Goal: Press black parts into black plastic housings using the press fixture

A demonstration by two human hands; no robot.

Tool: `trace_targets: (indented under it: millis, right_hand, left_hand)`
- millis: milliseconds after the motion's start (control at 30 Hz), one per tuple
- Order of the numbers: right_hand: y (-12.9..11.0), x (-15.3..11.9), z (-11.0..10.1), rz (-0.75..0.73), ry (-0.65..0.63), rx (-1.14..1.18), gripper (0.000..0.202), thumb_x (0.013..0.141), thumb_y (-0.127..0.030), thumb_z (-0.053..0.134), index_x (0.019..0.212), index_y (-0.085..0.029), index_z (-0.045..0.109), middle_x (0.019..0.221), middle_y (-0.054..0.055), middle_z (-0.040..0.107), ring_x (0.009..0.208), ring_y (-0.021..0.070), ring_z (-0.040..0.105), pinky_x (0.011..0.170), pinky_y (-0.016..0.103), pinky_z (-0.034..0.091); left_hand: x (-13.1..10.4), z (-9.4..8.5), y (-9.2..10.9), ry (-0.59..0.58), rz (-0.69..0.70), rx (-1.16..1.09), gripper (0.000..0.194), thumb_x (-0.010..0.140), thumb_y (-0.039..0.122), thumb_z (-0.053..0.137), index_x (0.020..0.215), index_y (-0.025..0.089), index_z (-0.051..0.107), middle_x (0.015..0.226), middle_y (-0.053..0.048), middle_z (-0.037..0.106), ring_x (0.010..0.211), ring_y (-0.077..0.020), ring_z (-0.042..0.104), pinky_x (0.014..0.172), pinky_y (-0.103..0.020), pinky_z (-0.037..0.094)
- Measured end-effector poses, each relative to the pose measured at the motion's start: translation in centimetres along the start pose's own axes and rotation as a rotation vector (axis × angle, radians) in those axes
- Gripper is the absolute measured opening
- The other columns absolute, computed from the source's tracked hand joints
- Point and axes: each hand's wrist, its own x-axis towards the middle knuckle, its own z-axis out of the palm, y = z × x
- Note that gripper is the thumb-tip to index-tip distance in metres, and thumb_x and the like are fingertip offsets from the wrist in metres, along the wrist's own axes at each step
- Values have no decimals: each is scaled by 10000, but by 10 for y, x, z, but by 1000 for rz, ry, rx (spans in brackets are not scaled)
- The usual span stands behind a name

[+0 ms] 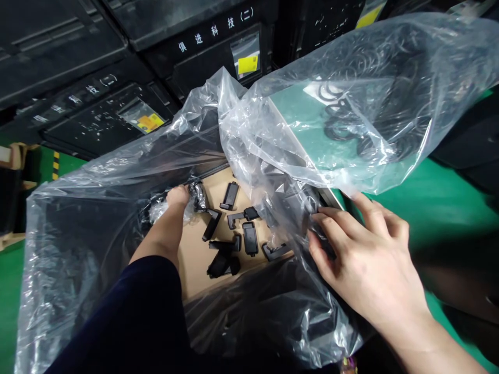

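Note:
My left hand (178, 196) reaches down into a deep black bin lined with a clear plastic bag (249, 119). It looks closed, low at the bin's far left, beside black parts in clear wrapping (198, 196); its fingertips and anything in them are hidden. Several loose black plastic clamp-like parts (250, 238) lie scattered on a brown cardboard sheet (191, 259) at the bottom. My right hand (362, 249) curls over the bin's right side, its fingers bent on the plastic bag at the rim.
Black crates (93, 114) with white lettering and yellow labels stand behind the bin. To the right, a green board (296, 119) lies under the bag's spread film, with dark ring-like pieces (343, 124) there. Green floor (397, 202) shows on both sides.

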Motion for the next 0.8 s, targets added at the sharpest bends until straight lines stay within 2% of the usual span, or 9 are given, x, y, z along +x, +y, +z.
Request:
trace_targets:
  millis: [133, 233, 300, 433, 567, 667, 800]
  right_hand:
    - [0, 0, 0, -7, 11, -4, 202, 928, -278, 501, 1010, -148, 632, 1084, 80, 662, 1291, 375, 404, 1017, 533, 316]
    - [0, 0, 0, -8, 7, 0, 201, 930, -269, 497, 1011, -148, 635, 1076, 80, 664, 1286, 375, 409, 1017, 537, 318]
    - [0, 0, -1, -5, 2, 0, 203, 932, -267, 494, 1018, -149, 635, 1073, 81, 666, 1285, 373, 411, 1018, 538, 317]
    - [0, 1, -2, 2, -12, -5, 211, 934, -278, 494, 1019, -146, 634, 1083, 90, 663, 1294, 376, 400, 1015, 536, 322]
    - [0, 1, -2, 9, -23, -8, 203, 932, -286, 498, 1001, -152, 633, 1087, 86, 663, 1294, 372, 401, 1019, 533, 321]
    - [-1, 2, -2, 9, -21, -15, 178, 930, -271, 498, 974, -162, 632, 1077, 73, 667, 1292, 358, 409, 1016, 521, 328]
    - [0, 0, -2, 18, -30, -16, 165, 930, -256, 489, 961, -174, 628, 1073, 70, 667, 1302, 351, 403, 1016, 518, 324]
  left_hand:
    - [3, -8, 14, 84, 93, 115, 452, 975, 460, 393, 1165, 115, 616, 1219, -165, 592, 1100, -282, 590, 944, -472, 454]
    - [8, -14, 25, 90, 189, 182, 497, 968, 458, 352, 1120, 105, 669, 1210, -228, 594, 1095, -366, 592, 894, -455, 457]
    - [12, -18, 34, 72, 243, 221, 493, 953, 462, 373, 1115, 110, 678, 1146, -242, 627, 1076, -388, 598, 870, -443, 458]
    - [18, -23, 53, 29, 328, 281, 521, 946, 484, 374, 1272, 135, 583, 1049, -236, 668, 1020, -377, 624, 822, -419, 465]
    - [22, -25, 77, -56, 471, 327, 542, 949, 523, 367, 1396, 234, 471, 1089, -171, 680, 1004, -330, 640, 816, -372, 465]
    - [22, -25, 96, -125, 589, 360, 514, 957, 542, 344, 1362, 275, 515, 1101, -119, 689, 1008, -293, 645, 825, -331, 461]
    - [15, -24, 115, -199, 715, 417, 513, 928, 582, 389, 1206, 240, 653, 1073, -124, 705, 1014, -294, 654, 816, -303, 467]
